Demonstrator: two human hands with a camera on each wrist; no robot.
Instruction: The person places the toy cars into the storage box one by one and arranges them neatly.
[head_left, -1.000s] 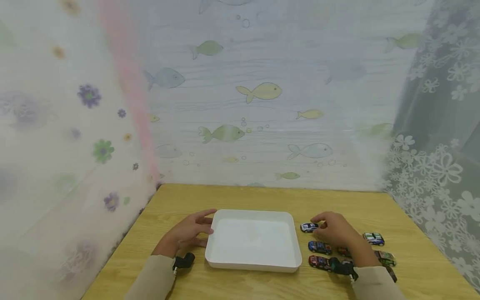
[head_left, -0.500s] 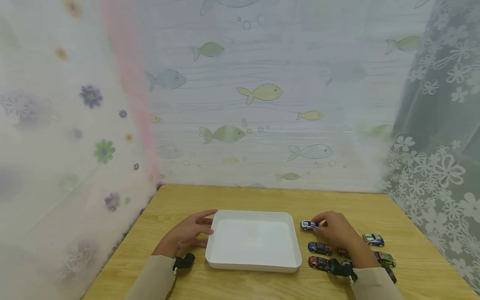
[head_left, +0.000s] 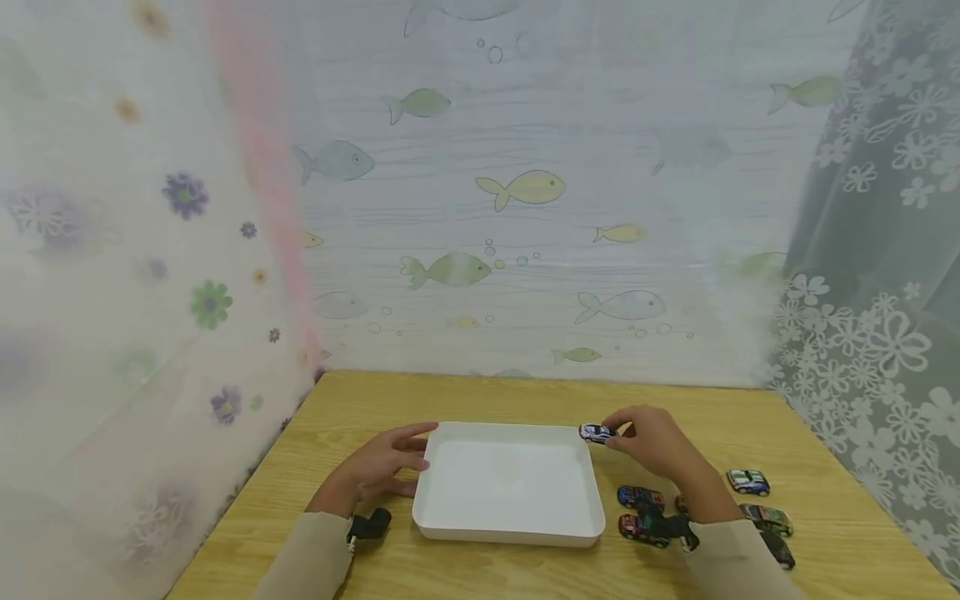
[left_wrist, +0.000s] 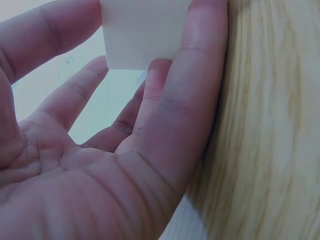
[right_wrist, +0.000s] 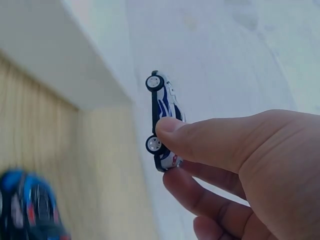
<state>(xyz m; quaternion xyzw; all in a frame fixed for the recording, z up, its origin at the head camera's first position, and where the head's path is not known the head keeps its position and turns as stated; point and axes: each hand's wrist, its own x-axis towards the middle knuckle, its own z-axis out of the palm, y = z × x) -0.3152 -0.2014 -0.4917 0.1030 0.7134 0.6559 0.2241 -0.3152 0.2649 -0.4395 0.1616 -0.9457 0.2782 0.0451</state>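
A white toy car (head_left: 596, 432) with blue markings is pinched between the thumb and fingers of my right hand (head_left: 656, 442). It hangs in the air near the far right corner of the white tray (head_left: 510, 535). In the right wrist view the held car (right_wrist: 164, 107) shows its side and two wheels. My left hand (head_left: 382, 468) rests against the tray's left side, its fingers spread and touching the edge. The left wrist view shows the tray's wall (left_wrist: 142, 35) against those fingers, above the wood.
Right of the tray lie several toy cars, among them a blue one (head_left: 640, 497), a red one (head_left: 637, 528), a white-and-green one (head_left: 748, 482) and a green one (head_left: 768, 519). My right forearm partly covers the group. A fish-patterned curtain (head_left: 450, 333) hangs behind the wooden table (head_left: 450, 400).
My right hand has lifted the white toy car off the table and carried it left and away from me, towards the tray's far right corner. The left hand has stayed at the tray.
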